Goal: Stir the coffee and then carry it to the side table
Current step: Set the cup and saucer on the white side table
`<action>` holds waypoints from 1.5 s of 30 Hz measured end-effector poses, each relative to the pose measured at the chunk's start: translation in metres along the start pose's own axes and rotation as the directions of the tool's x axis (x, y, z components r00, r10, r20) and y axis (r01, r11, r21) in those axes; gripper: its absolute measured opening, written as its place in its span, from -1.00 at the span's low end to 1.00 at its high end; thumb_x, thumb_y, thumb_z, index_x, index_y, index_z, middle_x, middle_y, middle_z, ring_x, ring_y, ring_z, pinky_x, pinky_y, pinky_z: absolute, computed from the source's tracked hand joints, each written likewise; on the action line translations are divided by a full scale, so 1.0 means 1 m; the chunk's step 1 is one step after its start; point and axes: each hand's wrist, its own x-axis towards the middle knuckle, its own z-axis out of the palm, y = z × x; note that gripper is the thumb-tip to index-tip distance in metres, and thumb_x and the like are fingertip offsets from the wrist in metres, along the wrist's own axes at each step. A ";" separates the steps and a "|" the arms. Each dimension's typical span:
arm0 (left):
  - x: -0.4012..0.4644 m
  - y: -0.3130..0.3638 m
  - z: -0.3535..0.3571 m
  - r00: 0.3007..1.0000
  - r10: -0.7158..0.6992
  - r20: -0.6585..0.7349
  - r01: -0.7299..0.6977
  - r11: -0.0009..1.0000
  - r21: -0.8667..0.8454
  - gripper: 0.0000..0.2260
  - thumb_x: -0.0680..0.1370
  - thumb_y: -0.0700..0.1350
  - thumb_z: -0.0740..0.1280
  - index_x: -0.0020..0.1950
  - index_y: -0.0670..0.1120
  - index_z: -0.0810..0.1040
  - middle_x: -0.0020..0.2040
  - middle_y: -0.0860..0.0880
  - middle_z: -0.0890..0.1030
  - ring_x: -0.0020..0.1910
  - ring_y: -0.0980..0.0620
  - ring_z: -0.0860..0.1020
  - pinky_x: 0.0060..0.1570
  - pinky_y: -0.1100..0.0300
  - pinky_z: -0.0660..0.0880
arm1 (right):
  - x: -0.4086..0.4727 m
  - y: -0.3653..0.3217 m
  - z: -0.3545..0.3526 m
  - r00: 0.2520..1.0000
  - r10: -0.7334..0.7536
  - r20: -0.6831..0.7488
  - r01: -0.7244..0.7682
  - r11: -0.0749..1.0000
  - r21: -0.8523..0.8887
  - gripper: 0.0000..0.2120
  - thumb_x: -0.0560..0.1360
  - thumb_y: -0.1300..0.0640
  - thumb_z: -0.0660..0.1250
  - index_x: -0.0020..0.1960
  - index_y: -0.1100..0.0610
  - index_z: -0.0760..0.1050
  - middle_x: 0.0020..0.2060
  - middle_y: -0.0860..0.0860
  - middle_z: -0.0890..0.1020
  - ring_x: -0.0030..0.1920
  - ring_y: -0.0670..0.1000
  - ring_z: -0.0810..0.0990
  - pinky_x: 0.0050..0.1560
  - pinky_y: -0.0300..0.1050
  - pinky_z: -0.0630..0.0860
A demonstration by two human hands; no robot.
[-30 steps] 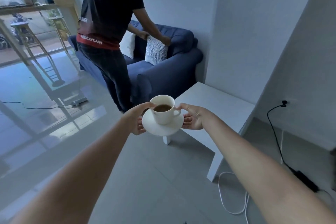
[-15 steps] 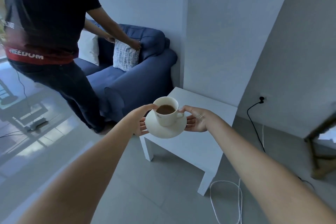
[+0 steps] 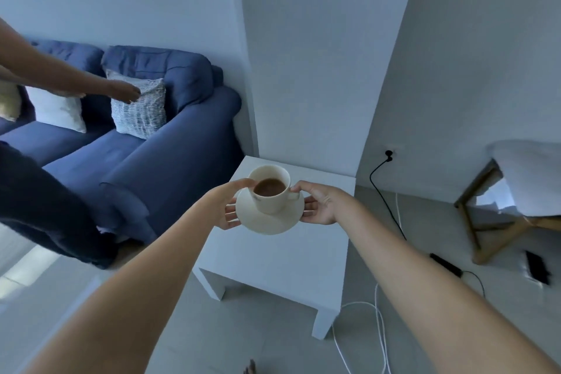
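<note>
A white cup of brown coffee (image 3: 271, 191) stands on a white saucer (image 3: 270, 218). Both are held in the air over the white side table (image 3: 279, 258). My left hand (image 3: 229, 205) grips the saucer's left edge, thumb resting by the cup's rim. My right hand (image 3: 321, 205) holds the saucer's right edge, thumb near the cup's handle. The cup leans slightly toward me. No spoon is visible.
A blue sofa (image 3: 158, 155) with cushions stands left of the table, and another person (image 3: 45, 209) leans over it. Cables (image 3: 379, 331) lie on the floor to the table's right. A wooden-legged chair (image 3: 516, 191) and a dark phone (image 3: 537, 267) are at far right.
I have come closer to the side table and the view has turned right. The cup and saucer are now above the tabletop. The other person has slid toward the left edge.
</note>
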 end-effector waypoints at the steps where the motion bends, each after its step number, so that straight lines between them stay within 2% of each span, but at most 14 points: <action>1: 0.007 0.004 0.004 1.000 -0.003 0.012 0.003 1.000 0.012 -0.35 0.25 0.03 0.60 0.22 -0.18 0.46 0.03 -0.16 0.62 -0.01 -0.12 0.62 0.05 -0.02 0.57 | 0.004 -0.002 -0.003 1.000 -0.002 -0.013 0.002 1.000 0.016 -0.60 0.38 0.14 0.42 0.13 0.29 0.41 -0.04 0.17 0.56 -0.15 0.11 0.58 0.06 -0.06 0.52; 5: 0.038 0.021 0.019 0.998 -0.029 0.053 0.025 0.996 0.080 -0.37 0.25 0.04 0.59 0.21 -0.19 0.48 0.02 -0.15 0.62 -0.02 -0.10 0.62 0.05 0.01 0.57 | 0.022 -0.008 -0.015 0.998 0.015 -0.059 -0.010 0.997 0.079 -0.54 0.41 0.15 0.41 0.22 0.30 0.37 0.04 0.17 0.55 -0.10 0.10 0.58 0.08 -0.09 0.50; 8: 0.062 0.036 0.028 0.995 -0.049 0.091 0.036 0.991 0.131 -0.41 0.27 0.03 0.59 0.18 -0.18 0.49 0.01 -0.14 0.62 -0.03 -0.09 0.61 0.06 0.02 0.56 | 0.040 -0.014 -0.023 0.995 0.025 -0.094 -0.014 0.993 0.118 -0.45 0.41 0.15 0.41 0.31 0.32 0.35 0.12 0.18 0.55 0.06 0.12 0.56 0.25 -0.08 0.48; 10: 0.080 0.048 0.032 0.991 -0.062 0.118 0.044 0.987 0.156 -0.42 0.27 0.03 0.59 0.18 -0.18 0.50 0.02 -0.14 0.62 -0.01 -0.09 0.61 0.09 0.02 0.55 | 0.054 -0.021 -0.026 0.993 0.031 -0.116 -0.015 0.990 0.140 -0.45 0.40 0.15 0.42 0.31 0.31 0.36 0.15 0.18 0.56 0.11 0.12 0.55 0.35 -0.05 0.43; 13: 0.107 0.064 0.036 0.986 -0.071 0.152 0.043 0.983 0.178 -0.39 0.26 0.02 0.59 0.21 -0.17 0.49 0.05 -0.13 0.61 0.03 -0.10 0.60 0.13 0.01 0.54 | 0.074 -0.033 -0.029 0.989 0.037 -0.145 -0.012 0.986 0.168 -0.58 0.41 0.16 0.41 0.20 0.27 0.41 0.14 0.16 0.56 0.13 0.11 0.54 0.39 -0.04 0.38; 18: 0.153 0.083 0.038 0.980 -0.083 0.181 0.046 0.979 0.200 -0.33 0.19 0.02 0.62 0.22 -0.11 0.50 0.12 -0.12 0.61 0.06 -0.09 0.60 0.16 0.00 0.55 | 0.111 -0.043 -0.029 0.978 0.063 -0.198 -0.022 0.979 0.203 -0.81 0.40 0.17 0.41 -0.05 0.21 0.48 -0.01 0.13 0.58 0.07 0.11 0.56 0.33 -0.06 0.44; 24: 0.204 0.090 0.040 0.974 -0.090 0.207 0.047 0.978 0.203 -0.47 0.22 0.00 0.61 0.10 -0.08 0.53 0.09 -0.10 0.60 0.07 -0.07 0.59 0.21 -0.01 0.52 | 0.157 -0.045 -0.029 0.959 0.080 -0.272 -0.006 0.965 0.263 -0.75 0.38 0.22 0.42 0.03 0.22 0.47 -0.15 0.12 0.58 -0.15 0.06 0.58 0.03 -0.14 0.55; 27: 0.232 0.083 0.041 0.968 -0.124 0.220 0.082 0.979 0.187 -0.61 0.28 -0.03 0.59 0.00 -0.05 0.54 0.06 -0.08 0.60 0.08 -0.07 0.58 0.25 -0.03 0.50 | 0.182 -0.041 -0.032 0.953 0.096 -0.286 -0.016 0.963 0.269 -0.86 0.40 0.24 0.40 -0.07 0.21 0.49 -0.21 0.10 0.57 -0.20 0.04 0.57 -0.06 -0.19 0.53; 30: 0.259 0.071 0.043 0.965 -0.143 0.221 0.106 0.979 0.172 -0.61 0.29 -0.05 0.59 0.03 -0.05 0.54 0.07 -0.07 0.59 0.11 -0.07 0.56 0.25 -0.03 0.49 | 0.208 -0.034 -0.039 0.953 0.105 -0.283 -0.038 0.972 0.234 -0.94 0.41 0.26 0.38 -0.15 0.18 0.51 -0.23 0.08 0.56 -0.20 0.02 0.56 -0.03 -0.19 0.53; 34: 0.301 0.051 0.050 0.959 -0.161 0.232 0.128 0.980 0.151 -0.59 0.31 -0.06 0.58 0.11 -0.07 0.57 0.08 -0.04 0.60 0.11 -0.03 0.56 0.24 0.02 0.50 | 0.252 -0.016 -0.056 0.942 0.164 -0.292 -0.121 0.980 0.159 -0.92 0.39 0.18 0.41 -0.16 0.13 0.52 -0.19 0.04 0.54 -0.07 0.05 0.53 0.19 -0.11 0.48; 36: 0.321 0.040 0.056 0.954 -0.185 0.237 0.155 0.978 0.140 -0.63 0.33 -0.07 0.57 0.08 -0.05 0.58 0.07 -0.03 0.61 0.09 -0.01 0.56 0.24 0.03 0.49 | 0.274 -0.005 -0.065 0.936 0.184 -0.301 -0.143 0.978 0.152 -0.92 0.38 0.18 0.42 -0.17 0.12 0.52 -0.18 0.02 0.55 -0.03 0.04 0.52 0.16 -0.12 0.46; 38: 0.342 0.031 0.061 0.948 -0.210 0.238 0.182 0.974 0.136 -0.65 0.34 -0.09 0.56 0.07 -0.05 0.58 0.08 -0.02 0.60 0.10 -0.01 0.56 0.24 0.04 0.49 | 0.296 0.006 -0.073 0.935 0.196 -0.295 -0.153 0.975 0.163 -0.91 0.37 0.19 0.41 -0.16 0.13 0.52 -0.19 0.01 0.56 -0.08 0.02 0.53 0.13 -0.14 0.46; 42: 0.381 0.016 0.073 0.945 -0.241 0.222 0.214 0.967 0.142 -0.62 0.32 -0.10 0.57 0.10 -0.06 0.59 0.08 -0.02 0.61 0.10 0.00 0.56 0.21 0.07 0.50 | 0.331 0.023 -0.087 0.932 0.213 -0.293 -0.157 0.966 0.204 -0.92 0.38 0.24 0.39 -0.15 0.16 0.51 -0.23 0.04 0.55 -0.16 0.00 0.53 0.21 -0.14 0.46; 45: 0.403 0.007 0.081 0.946 -0.252 0.203 0.224 0.963 0.153 -0.61 0.33 -0.12 0.56 0.12 -0.08 0.57 0.06 -0.03 0.61 0.04 0.02 0.57 0.15 0.09 0.50 | 0.349 0.032 -0.095 0.930 0.226 -0.289 -0.162 0.960 0.230 -0.95 0.39 0.27 0.37 -0.17 0.18 0.52 -0.23 0.05 0.56 -0.15 -0.01 0.54 0.25 -0.15 0.44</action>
